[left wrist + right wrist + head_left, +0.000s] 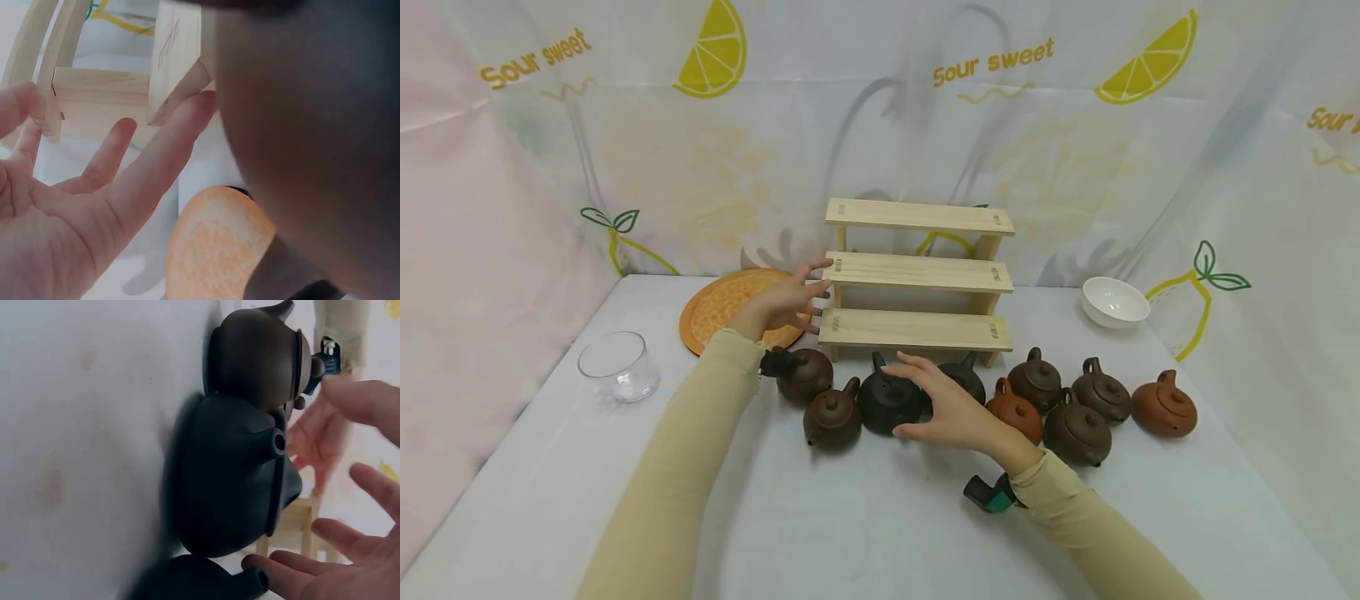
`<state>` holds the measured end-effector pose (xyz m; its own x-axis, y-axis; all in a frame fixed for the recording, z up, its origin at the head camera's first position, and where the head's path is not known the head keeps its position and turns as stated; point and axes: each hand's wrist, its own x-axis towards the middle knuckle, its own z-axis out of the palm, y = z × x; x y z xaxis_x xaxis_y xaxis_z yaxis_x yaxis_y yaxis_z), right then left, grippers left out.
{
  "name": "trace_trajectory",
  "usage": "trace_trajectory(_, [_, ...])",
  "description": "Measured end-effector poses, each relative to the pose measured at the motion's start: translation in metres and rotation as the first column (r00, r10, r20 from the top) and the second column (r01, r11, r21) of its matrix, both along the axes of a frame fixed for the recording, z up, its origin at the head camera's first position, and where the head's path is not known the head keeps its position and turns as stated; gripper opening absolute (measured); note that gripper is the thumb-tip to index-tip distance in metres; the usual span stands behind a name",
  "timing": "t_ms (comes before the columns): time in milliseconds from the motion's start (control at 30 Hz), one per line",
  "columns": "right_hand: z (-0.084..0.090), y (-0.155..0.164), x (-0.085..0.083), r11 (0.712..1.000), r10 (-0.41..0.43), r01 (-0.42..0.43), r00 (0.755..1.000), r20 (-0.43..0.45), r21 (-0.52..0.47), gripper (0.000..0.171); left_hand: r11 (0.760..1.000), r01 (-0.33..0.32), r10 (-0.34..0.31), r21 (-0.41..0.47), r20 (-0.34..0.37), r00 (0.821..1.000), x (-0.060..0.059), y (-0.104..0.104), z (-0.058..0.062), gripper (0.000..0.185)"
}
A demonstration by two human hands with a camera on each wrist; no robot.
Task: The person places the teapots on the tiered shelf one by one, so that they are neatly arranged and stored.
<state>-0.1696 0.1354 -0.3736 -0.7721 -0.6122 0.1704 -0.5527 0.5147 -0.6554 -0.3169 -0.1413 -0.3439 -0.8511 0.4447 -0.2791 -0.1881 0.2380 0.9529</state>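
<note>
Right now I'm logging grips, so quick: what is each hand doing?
Left hand: open, fingers spread beside the wooden shelf, holding nothing.
Right hand: open, fingers spread around the black teapot, not gripping it.

Head view: bright, even, diffuse light from overhead/front; soft short shadows under the arms and teapots on the white table; no hard glare. Wide-angle lens bends the table edges and backdrop at the periphery; centre sharp. Left wrist view: a dark out-of-focus mass fills the right half; left hand very close, soft. Right wrist view: black teapot fairly sharp w/ a deep shadow on the table; right hand blurred, bkgd overexposed.
</note>
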Motion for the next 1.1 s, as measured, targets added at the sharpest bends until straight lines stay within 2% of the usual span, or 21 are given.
trace_trajectory(267, [-0.006,-0.007,-0.015,0.991,0.011,-0.024,0.995,0.096,0.134,0.068,0.999,0.045,-0.045,0.012,0.028,0.999,-0.001,-0.003,0.0,0.055])
trace_trajectory(500, [-0.004,-0.008,-0.024,0.957,0.054,-0.086,0.991,0.121,0.276,0.08,0.998,0.048,-0.05,0.042,0.044,0.998,-0.002,-0.004,0.0,0.055])
trace_trajectory(800, [0.001,-0.009,-0.035,0.938,0.105,-0.151,0.982,0.159,0.312,0.088,0.998,0.027,-0.031,0.053,0.085,0.996,-0.002,-0.003,0.004,0.055])
trace_trajectory(933, [0.0,-0.014,-0.038,0.92,0.128,-0.181,0.977,0.169,0.349,0.089,0.999,0.022,-0.026,0.042,0.096,0.995,-0.003,-0.002,0.004,0.055])
trace_trajectory(1033, [-0.001,-0.016,-0.037,0.908,0.129,-0.184,0.977,0.167,0.375,0.089,0.999,0.048,-0.048,0.009,0.071,0.996,-0.002,-0.004,0.003,0.058])
trace_trajectory(1100, [-0.002,-0.017,-0.036,0.905,0.126,-0.183,0.978,0.168,0.385,0.089,0.995,0.093,-0.093,-0.025,0.027,0.995,0.0,-0.006,0.001,0.064])
